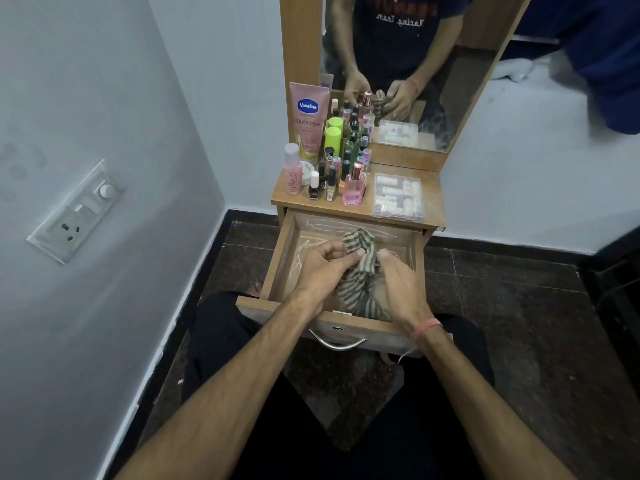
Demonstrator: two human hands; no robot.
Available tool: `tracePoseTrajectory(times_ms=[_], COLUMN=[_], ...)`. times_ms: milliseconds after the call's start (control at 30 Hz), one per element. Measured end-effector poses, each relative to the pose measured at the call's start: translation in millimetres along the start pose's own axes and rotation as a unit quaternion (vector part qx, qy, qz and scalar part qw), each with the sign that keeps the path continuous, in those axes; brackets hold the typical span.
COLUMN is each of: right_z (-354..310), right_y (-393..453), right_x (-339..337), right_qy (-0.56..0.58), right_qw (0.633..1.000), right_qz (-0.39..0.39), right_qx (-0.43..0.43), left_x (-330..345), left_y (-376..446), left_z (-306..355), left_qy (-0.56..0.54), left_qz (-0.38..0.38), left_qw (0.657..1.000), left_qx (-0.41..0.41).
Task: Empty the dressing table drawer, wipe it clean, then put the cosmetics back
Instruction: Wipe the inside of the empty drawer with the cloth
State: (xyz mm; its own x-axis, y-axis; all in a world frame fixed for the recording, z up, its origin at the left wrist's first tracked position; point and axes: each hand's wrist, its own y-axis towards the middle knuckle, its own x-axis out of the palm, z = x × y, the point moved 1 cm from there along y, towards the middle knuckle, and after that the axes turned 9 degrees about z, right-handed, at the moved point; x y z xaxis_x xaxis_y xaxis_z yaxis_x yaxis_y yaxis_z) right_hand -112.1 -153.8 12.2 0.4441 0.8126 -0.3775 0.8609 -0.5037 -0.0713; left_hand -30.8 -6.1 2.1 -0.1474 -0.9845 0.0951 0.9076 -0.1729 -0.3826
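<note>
Evidently both hands, left (320, 268) and right (398, 282), bunch the cloth (360, 268) at frame centre over the emptied drawer (277, 258), readying a wipe; cosmetics (332, 157) wait above.

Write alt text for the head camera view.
Both hands, left hand and right hand, grip a striped cloth over the open drawer of a dressing table. Cosmetics and a clear box stand on its top, below a mirror.
</note>
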Motion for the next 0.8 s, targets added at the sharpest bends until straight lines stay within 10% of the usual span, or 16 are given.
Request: tracePoseTrajectory(times_ms=[167, 300, 567, 800], right_z=[-0.5, -3.7, -10.3, 6.9], right_y=[-1.2, 5.2, 2.6, 24.3], right_x=[-2.3, -10.1, -7.6, -20.8], right_qy=[-0.032, 0.262, 0.399, 0.287], right_qw=[0.998, 0.959, 0.847, 0.923], right_qz=[-0.008, -0.013, -0.201, -0.171], right_qx=[-0.052, 0.107, 0.287, 0.19], left_x=[-7.5, -20.5, -19.1, -43.3], left_y=[0.9, 7.1, 4.9, 9.9], left_z=[7.8, 21.9, 35.5, 28.0], left_qy=[0.06, 0.083, 0.01, 0.039], left_qz=[-0.018, -0.071, -0.08, -0.09], left_qw=[0.998, 0.993, 0.994, 0.995], left_qx=[0.031, 0.039, -0.074, -0.03])
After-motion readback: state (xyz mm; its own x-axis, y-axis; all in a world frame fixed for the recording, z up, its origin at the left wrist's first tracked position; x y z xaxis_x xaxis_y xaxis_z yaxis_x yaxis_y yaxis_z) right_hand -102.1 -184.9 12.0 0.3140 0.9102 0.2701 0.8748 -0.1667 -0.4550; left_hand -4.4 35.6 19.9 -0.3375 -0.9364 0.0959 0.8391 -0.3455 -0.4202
